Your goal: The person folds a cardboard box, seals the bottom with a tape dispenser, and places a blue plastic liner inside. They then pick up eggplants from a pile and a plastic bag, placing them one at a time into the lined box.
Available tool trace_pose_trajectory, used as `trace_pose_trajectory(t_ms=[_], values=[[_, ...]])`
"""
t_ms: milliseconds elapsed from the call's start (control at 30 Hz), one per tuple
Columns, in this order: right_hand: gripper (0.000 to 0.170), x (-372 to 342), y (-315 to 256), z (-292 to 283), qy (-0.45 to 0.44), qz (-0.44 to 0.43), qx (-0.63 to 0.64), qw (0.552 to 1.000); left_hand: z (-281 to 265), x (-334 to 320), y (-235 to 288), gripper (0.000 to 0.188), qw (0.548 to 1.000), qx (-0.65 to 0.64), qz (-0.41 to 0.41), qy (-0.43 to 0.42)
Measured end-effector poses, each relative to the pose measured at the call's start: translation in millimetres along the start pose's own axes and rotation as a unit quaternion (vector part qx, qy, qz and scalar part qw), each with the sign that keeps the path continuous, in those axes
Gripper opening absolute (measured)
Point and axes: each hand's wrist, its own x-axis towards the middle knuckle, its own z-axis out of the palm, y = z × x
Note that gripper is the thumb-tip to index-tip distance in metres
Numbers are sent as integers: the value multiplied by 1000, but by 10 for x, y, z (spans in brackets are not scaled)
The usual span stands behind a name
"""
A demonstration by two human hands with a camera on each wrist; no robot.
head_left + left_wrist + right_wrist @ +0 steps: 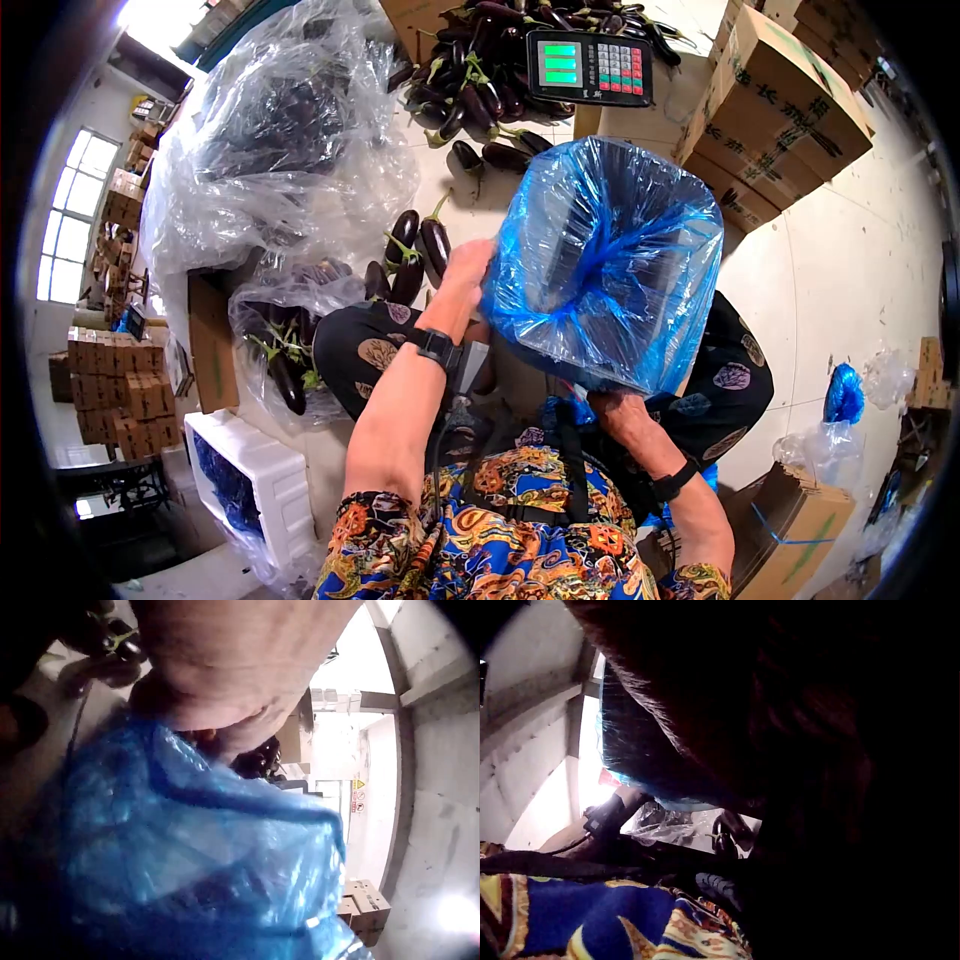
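A shiny blue plastic bag (610,270) is spread over a boxy shape between the person's knees, its film gathered into a dark hollow in the middle. My left hand (468,275) grips its left side, with the fingertips hidden behind the film. In the left wrist view that hand (232,667) bends over the blue bag's (210,847) edge. At the near lower edge, my right hand (625,418) holds the bag from beneath, its fingers mostly covered. The right wrist view is largely dark, with the hand (697,697) in shadow against the blue film.
Eggplants (470,90) are heaped at the back, with several loose ones (405,255) by the left knee. A scale display (590,68) stands behind the bag. Clear plastic sacks (290,150) and a white foam box (265,490) lie left; cardboard boxes (775,110) are stacked right.
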Motion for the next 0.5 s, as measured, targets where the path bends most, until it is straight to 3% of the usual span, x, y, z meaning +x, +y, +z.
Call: trace_pose_trajectory(t_ms=[33, 200, 267, 300, 367, 400, 467, 500], values=[[27, -9, 9, 17, 3, -9, -7, 1000, 145, -171, 212, 14, 995, 61, 30, 68], [30, 39, -20, 24, 16, -4, 18, 1000, 341, -479, 457, 19, 949, -5, 172, 264], [38, 109, -112, -121, -71, 17, 7, 997, 145, -525, 497, 20, 938, 23, 229, 259], [42, 144, -126, -183, -113, 27, -1, 993, 14, -538, 516, 22, 938, 123, 198, 256], [36, 172, -107, -230, -103, 12, -5, 995, -61, -677, 667, 22, 911, 315, 146, 222], [34, 172, -100, -239, -97, 5, -8, 995, -63, -726, 719, 22, 883, 407, 118, 201], [38, 54, 18, 75, -77, 86, 45, 992, -198, -558, 416, 21, 744, 630, 101, 197], [40, 10, 76, 198, -67, 127, 70, 987, -6, -747, 496, 19, 748, 627, 36, 216]])
